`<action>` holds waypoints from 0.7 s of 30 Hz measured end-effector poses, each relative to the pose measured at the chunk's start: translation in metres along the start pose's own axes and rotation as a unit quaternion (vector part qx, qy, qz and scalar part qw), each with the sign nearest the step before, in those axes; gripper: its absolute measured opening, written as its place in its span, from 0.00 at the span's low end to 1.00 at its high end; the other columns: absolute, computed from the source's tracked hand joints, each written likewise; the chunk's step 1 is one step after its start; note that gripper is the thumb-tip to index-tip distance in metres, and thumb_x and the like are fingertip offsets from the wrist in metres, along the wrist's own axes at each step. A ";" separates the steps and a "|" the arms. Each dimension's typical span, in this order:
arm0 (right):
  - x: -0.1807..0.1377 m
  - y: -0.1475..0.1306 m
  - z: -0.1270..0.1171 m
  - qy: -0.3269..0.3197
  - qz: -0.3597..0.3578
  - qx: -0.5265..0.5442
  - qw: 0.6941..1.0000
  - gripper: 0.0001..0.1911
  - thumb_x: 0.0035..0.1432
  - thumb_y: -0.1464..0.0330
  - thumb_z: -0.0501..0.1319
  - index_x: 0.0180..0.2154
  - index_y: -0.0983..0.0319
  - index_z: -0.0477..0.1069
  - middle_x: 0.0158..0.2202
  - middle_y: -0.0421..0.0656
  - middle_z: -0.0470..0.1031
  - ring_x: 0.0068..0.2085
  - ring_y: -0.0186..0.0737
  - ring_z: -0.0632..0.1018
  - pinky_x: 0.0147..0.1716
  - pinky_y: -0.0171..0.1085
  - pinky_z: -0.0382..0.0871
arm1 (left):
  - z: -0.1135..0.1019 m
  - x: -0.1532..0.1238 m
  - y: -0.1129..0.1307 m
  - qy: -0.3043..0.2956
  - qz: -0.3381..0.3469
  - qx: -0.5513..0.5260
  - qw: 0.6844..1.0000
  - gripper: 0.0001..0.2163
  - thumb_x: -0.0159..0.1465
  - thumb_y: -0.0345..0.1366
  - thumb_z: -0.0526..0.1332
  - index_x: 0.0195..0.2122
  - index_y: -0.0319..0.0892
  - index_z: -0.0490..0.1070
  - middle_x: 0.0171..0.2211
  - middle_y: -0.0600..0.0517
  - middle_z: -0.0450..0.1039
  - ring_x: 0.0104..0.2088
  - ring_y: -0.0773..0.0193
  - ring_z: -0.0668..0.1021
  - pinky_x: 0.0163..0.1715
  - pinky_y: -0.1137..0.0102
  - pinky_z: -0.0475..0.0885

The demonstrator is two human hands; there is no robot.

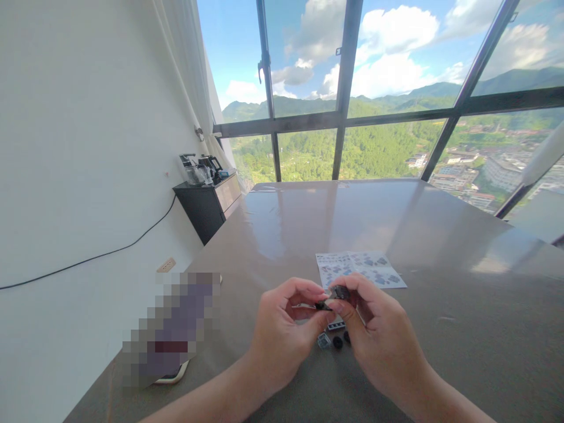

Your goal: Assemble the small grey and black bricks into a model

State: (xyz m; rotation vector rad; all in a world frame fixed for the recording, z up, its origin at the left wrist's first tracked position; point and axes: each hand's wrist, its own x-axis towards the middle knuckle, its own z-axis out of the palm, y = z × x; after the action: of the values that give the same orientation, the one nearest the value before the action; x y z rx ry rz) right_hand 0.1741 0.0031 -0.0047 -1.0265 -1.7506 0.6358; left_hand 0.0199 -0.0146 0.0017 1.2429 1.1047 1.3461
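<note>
Two bare hands meet over the table, thumbs and fingertips nearly touching. The left hand (286,326) pinches a flatter dark piece (324,305) between thumb and fingers, at the very tips. The right hand (388,329) has its thumb and forefinger closed on a chunkier dark piece (340,292), which sits just beside the other, a little higher and to the right. Fingers cover much of both, so I can't tell whether they are joined.

Just under the hands, on the table (484,329), lie a studded strip (336,325), a small clear block (324,341) and a round black wheel (337,342); another dark round bit (347,336) peeks out beside the right thumb. Beyond the knuckles a printed sheet (383,273) lies flat, its near edge partly hidden by the hands.

Well off to the left is a flat, pale-rimmed thing (180,376), mostly blurred. Farther back, a dark cabinet (200,211) stands against the wall, near the big window (341,120).
</note>
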 end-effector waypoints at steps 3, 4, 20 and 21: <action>0.002 0.004 0.000 -0.014 -0.004 0.021 1.000 0.04 0.63 0.69 0.60 0.39 0.58 0.73 0.33 0.40 0.76 0.34 0.39 0.76 0.34 0.35 0.68 | -0.002 0.004 -0.001 0.004 0.001 -0.010 1.000 0.15 0.51 0.32 0.73 0.38 0.41 0.72 0.31 0.52 0.78 0.34 0.62 0.82 0.36 0.69 0.80; 0.002 0.005 0.000 -0.022 -0.012 0.027 0.999 0.03 0.63 0.69 0.61 0.40 0.58 0.73 0.34 0.40 0.76 0.35 0.39 0.76 0.36 0.35 0.69 | -0.003 0.005 -0.001 -0.003 0.007 -0.003 1.000 0.15 0.52 0.32 0.73 0.39 0.41 0.71 0.32 0.52 0.78 0.35 0.62 0.82 0.37 0.68 0.80; 0.009 0.006 -0.026 -0.150 -0.129 -0.028 0.980 0.07 0.67 0.75 0.56 0.42 0.58 0.69 0.37 0.41 0.73 0.37 0.37 0.75 0.37 0.34 0.68 | -0.030 0.009 0.009 -0.084 0.326 0.298 0.893 0.20 0.60 0.24 0.66 0.50 0.50 0.69 0.38 0.56 0.81 0.38 0.69 0.82 0.44 0.75 0.75; 0.009 0.005 -0.027 -0.161 -0.135 -0.035 0.977 0.08 0.67 0.76 0.55 0.43 0.58 0.69 0.38 0.42 0.73 0.37 0.37 0.75 0.38 0.34 0.68 | -0.031 0.010 0.010 -0.087 0.336 0.303 0.888 0.20 0.60 0.23 0.67 0.50 0.50 0.68 0.38 0.56 0.81 0.38 0.69 0.82 0.44 0.76 0.75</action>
State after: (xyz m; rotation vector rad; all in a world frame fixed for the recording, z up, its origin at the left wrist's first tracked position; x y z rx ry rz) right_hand 0.1991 0.0120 0.0062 -0.7399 -2.1637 0.5941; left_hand -0.0121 -0.0062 0.0104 2.3236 1.0370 1.3690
